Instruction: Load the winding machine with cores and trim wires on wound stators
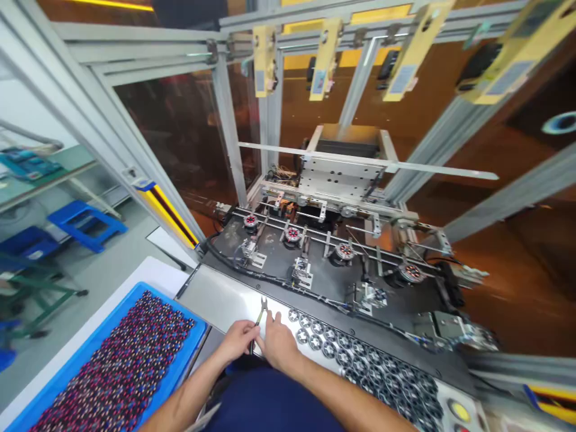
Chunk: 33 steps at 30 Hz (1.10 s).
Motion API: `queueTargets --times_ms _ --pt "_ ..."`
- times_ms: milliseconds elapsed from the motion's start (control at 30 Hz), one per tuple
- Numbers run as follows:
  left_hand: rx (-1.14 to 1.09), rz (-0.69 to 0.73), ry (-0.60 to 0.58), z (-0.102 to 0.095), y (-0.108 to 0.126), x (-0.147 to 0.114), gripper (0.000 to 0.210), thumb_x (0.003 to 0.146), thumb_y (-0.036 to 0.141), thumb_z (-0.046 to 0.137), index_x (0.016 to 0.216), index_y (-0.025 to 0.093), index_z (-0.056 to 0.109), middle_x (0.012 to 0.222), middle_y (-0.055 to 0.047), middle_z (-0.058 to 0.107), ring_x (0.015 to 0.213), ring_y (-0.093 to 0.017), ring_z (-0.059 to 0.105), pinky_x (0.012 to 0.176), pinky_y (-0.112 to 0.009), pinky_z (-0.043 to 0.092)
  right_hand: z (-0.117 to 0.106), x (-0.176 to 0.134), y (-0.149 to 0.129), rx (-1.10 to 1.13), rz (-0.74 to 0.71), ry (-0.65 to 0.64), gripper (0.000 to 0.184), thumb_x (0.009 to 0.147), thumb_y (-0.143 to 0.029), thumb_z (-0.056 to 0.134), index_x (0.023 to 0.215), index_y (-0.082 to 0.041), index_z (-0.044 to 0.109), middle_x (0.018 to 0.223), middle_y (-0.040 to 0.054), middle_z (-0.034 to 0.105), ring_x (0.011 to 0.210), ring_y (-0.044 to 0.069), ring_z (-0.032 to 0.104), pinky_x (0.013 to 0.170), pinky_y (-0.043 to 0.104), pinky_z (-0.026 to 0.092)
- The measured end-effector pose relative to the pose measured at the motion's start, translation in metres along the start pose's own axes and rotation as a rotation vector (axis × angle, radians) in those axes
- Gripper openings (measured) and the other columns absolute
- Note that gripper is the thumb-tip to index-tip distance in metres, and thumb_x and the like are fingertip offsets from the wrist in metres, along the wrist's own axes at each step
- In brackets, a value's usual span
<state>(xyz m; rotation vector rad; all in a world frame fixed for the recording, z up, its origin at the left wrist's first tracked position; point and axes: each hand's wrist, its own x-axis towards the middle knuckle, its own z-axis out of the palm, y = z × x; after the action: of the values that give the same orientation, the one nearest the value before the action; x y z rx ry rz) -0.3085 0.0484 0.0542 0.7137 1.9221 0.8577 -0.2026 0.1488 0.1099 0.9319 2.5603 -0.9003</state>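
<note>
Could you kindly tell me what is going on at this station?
Above a metal ledge, the left hand holds a pair of pliers by the handles, tips pointing toward the machine. The right hand is close beside; whether it shares the grip is unclear. Metal rings sit on the ledge to the right, and a blue tray of dark and red round parts is to the left.

A silver metal ledge (213, 294) carries rows of metal rings (374, 369).

Pale labels (402, 79) on yellow units (418, 42): print too blurred to read.
</note>
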Motion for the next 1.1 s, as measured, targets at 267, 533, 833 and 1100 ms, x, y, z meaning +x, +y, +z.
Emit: queueTargets --times_ms 267,533,833,1100 --pt "0.337 0.115 0.059 -0.039 0.011 -0.001 0.019 0.095 0.035 0.058 0.097 0.018 0.066 0.099 -0.005 0.069 0.085 -0.015 0.066 0.079 -0.034 0.057 -0.024 -0.008 0.036 -0.055 -0.393 0.118 0.043 0.092 -0.040 0.044 0.120 -0.018 0.067 0.107 0.0224 0.071 0.090 0.040 0.070 0.077 0.057 0.056" --pt "0.699 0.365 0.247 -0.182 0.111 0.056 0.030 0.095 0.035 0.058 0.117 0.015 0.061 0.114 -0.008 0.065 0.097 -0.020 0.065 0.084 -0.041 0.057 -0.184 0.050 0.095 -0.040 -0.814 0.308 0.024 0.090 -0.039 0.057 0.097 -0.024 0.073 0.072 0.0094 0.066 0.069 0.027 0.064 0.067 0.047 0.056" --pt "1.048 0.598 0.194 -0.200 0.197 0.195 0.036 0.091 0.033 0.064 0.122 0.017 0.060 0.137 -0.011 0.055 0.128 -0.030 0.052 0.106 -0.056 0.043 -0.235 0.166 0.097 -0.281 -0.682 0.345 0.030 0.076 -0.025 0.071 0.103 -0.016 0.065 0.113 0.0168 0.063 0.104 0.031 0.063 0.095 0.047 0.051" --pt "1.136 0.594 0.058 -0.198 0.172 0.239 0.037 0.092 0.034 0.062 0.125 0.017 0.059 0.136 -0.011 0.056 0.123 -0.029 0.055 0.102 -0.054 0.047 -0.212 0.187 0.112 -0.310 -0.657 0.280 0.021 0.083 -0.023 0.065 0.103 -0.015 0.066 0.131 0.0190 0.057 0.125 0.032 0.055 0.106 0.051 0.046"
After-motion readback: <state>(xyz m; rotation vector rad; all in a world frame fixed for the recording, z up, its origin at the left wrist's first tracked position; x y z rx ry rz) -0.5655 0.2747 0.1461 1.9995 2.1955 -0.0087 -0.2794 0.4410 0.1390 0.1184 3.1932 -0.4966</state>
